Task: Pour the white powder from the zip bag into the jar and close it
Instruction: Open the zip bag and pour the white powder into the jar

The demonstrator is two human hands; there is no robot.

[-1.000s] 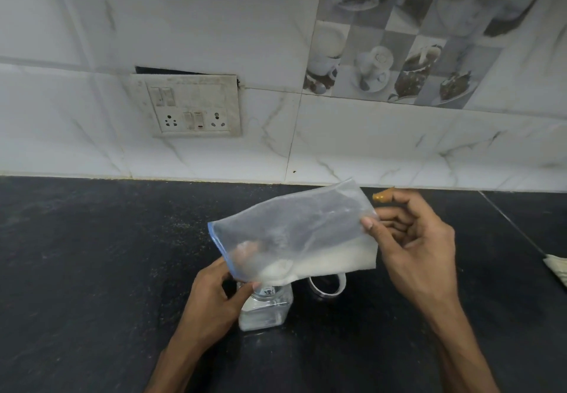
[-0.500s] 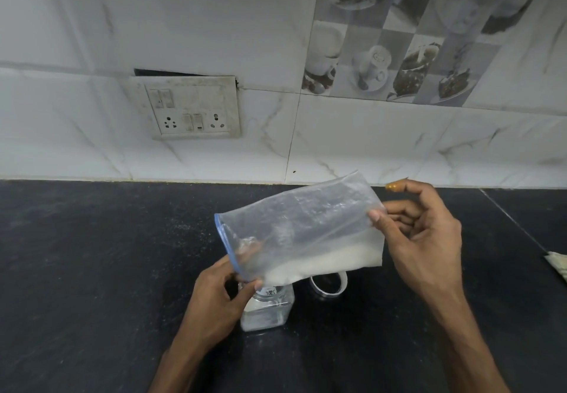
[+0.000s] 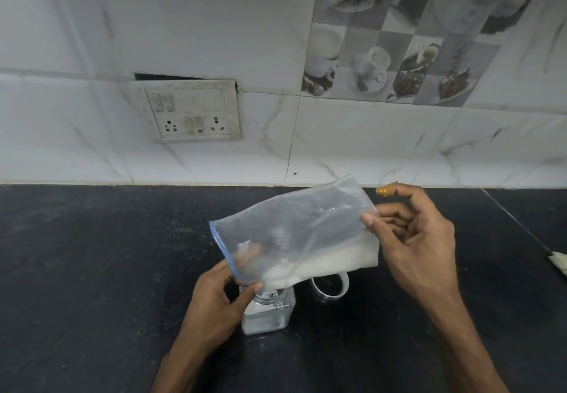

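While tilted above the jar, bag (image 3: 294,233): thin clear plastic, blue zip edge lowest, mouth over jar
powder (image 3: 322,265): white, heaped along bag's lower edge
jar (image 3: 268,313): clear, squarish, open, upright on worktop (image 3: 92,270), which is black and speckled
lid (image 3: 329,285): ring-shaped, just beside jar
left hand (image 3: 214,303): pinching bag's zip corner
right hand (image 3: 411,239): pinching bag's raised end, other fingers loosely curled

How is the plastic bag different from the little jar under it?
The zip bag is soft, flat and crinkled, held up in the air and tilted by both hands; the jar is rigid and blocky, standing upright on the counter. The zip bag has a blue strip along its opening; the jar shows none. Both are see-through with white powder inside.
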